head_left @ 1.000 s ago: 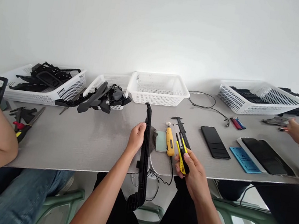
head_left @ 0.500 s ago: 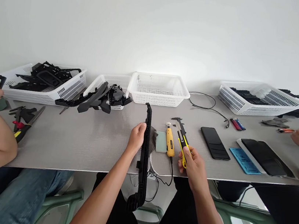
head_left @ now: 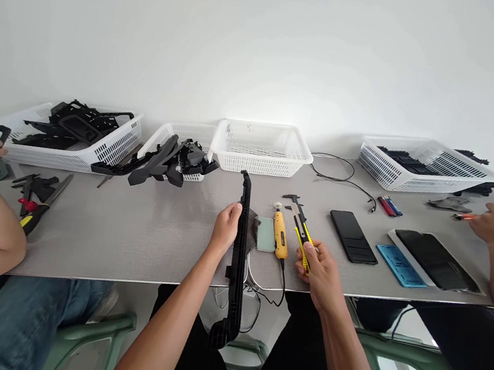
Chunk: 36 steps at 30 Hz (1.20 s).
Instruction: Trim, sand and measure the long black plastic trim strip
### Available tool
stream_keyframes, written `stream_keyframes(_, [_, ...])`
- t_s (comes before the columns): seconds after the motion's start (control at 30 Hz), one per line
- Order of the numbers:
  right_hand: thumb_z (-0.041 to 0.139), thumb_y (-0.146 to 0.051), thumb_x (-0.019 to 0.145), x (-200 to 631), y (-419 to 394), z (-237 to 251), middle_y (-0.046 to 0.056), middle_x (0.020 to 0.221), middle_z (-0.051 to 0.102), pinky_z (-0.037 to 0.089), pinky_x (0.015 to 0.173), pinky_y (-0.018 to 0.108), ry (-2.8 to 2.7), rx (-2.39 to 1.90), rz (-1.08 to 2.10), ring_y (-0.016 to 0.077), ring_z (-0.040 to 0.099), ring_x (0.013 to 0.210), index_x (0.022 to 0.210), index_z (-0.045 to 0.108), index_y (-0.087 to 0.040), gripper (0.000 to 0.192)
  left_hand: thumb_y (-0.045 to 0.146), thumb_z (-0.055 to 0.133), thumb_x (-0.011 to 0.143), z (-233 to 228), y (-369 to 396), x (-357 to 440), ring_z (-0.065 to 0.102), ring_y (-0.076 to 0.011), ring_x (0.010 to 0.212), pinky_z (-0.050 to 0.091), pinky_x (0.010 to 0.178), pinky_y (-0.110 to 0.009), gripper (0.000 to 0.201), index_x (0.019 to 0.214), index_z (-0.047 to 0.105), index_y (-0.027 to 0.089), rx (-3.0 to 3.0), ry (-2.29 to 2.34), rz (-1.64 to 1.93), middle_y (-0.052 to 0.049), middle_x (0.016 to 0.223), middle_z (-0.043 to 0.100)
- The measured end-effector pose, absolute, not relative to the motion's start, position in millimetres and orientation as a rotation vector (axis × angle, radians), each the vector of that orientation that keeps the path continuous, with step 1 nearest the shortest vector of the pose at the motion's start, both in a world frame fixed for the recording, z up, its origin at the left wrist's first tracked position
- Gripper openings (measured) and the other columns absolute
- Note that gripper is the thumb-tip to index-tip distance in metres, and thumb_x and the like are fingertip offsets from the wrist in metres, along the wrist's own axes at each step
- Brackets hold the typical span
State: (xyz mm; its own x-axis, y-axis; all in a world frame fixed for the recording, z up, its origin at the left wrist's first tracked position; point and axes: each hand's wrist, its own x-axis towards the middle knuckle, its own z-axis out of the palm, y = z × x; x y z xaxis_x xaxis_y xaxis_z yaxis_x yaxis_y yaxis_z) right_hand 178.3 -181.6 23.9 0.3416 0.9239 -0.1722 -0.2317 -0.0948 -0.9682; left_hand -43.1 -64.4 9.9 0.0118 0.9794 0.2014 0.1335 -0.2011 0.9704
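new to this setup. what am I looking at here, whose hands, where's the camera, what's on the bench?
One camera, worn on a person's head, looks down at their two bare hands. The left hand grips a long black plastic strip that overhangs the grey table. The right hand holds a yellow utility knife. Next to it lie a yellow rotary tool and a caliper. White baskets line the back; a black phone lies to the right. The arms at both edges belong to co-workers.

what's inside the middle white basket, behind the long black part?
The middle white plastic mesh basket shows only its bare mesh floor and walls; no parts visible. Its near wall hides the front strip of the floor.
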Motion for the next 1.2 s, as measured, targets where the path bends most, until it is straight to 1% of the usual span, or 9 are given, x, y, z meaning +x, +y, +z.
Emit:
stream_keyframes(0.17, [0.091,-0.075,0.074,178.9,-182.0,25.0,-0.004,0.079,0.061,0.027,0.041,0.02,-0.652,-1.275,1.146,0.0078,0.047,0.051,0.089,0.059,-0.024,0.062,0.068,0.052,0.104,10.3,-64.0,-42.9,0.034,-0.0168,0.067,0.03,0.065,-0.03,0.055,0.072,0.038,0.025,1.471,1.201,1.294,0.004,0.07,0.034])
stream_keyframes(0.33, [0.091,-0.074,0.075,181.1,-184.2,26.0,-0.003,0.08,0.062,0.028,0.04,0.02,-0.649,-1.258,1.167,0.0082,0.047,0.052,0.086,0.06,-0.024,0.061,0.068,0.051,0.103,9.3,-62.7,-42.8,0.036,-0.0169,0.069,0.031,0.067,-0.03,0.054,0.073,0.042,0.025,1.478,1.199,1.288,0.004,0.071,0.036])
stream_keyframes(0.47, [0.093,-0.072,0.075,183.4,-186.5,27.7,-0.003,0.081,0.063,0.029,0.042,0.02,-0.645,-1.223,1.183,0.0076,0.047,0.053,0.088,0.061,-0.024,0.059,0.069,0.052,0.103,8.6,-62.4,-42.9,0.037,-0.0169,0.069,0.033,0.067,-0.03,0.054,0.074,0.043,0.025,1.475,1.202,1.291,0.004,0.07,0.037])
stream_keyframes(0.67, [0.092,-0.063,0.076,186.3,-187.2,30.5,0.0,0.081,0.064,0.027,0.042,0.023,-0.547,-1.202,1.235,0.0105,0.048,0.054,0.087,0.063,-0.024,0.05,0.07,0.053,0.103,9.8,-63.7,-42.7,0.036,-0.0167,0.067,0.032,0.065,-0.03,0.056,0.072,0.041,0.025,1.475,1.199,1.303,0.004,0.069,0.036])
stream_keyframes(0.83, [0.091,-0.053,0.077,188.2,-187.2,31.4,0.0,0.08,0.065,0.027,0.042,0.023,-0.516,-1.192,1.258,0.0103,0.047,0.054,0.084,0.06,-0.023,0.044,0.069,0.052,0.104,11.9,-65.3,-42.7,0.033,-0.0161,0.066,0.03,0.064,-0.03,0.056,0.073,0.037,0.025,1.478,1.189,1.29,0.004,0.069,0.033])
stream_keyframes(1.0, [0.09,-0.045,0.077,190.2,-188.2,31.0,0.0,0.08,0.065,0.027,0.042,0.022,-0.503,-1.178,1.272,0.0098,0.047,0.055,0.086,0.061,-0.023,0.038,0.069,0.051,0.104,11.9,-65.4,-42.9,0.033,-0.0163,0.067,0.029,0.065,-0.03,0.056,0.073,0.036,0.025,1.479,1.187,1.282,0.004,0.07,0.033])
stream_keyframes(1.2, [0.092,-0.047,0.076,192.8,-188.6,30.1,0.0,0.081,0.065,0.026,0.041,0.021,-0.514,-1.159,1.285,0.0091,0.047,0.055,0.087,0.063,-0.022,0.04,0.07,0.051,0.104,11.1,-64.7,-42.7,0.033,-0.0166,0.067,0.029,0.065,-0.03,0.056,0.073,0.038,0.025,1.486,1.189,1.29,0.004,0.07,0.034])
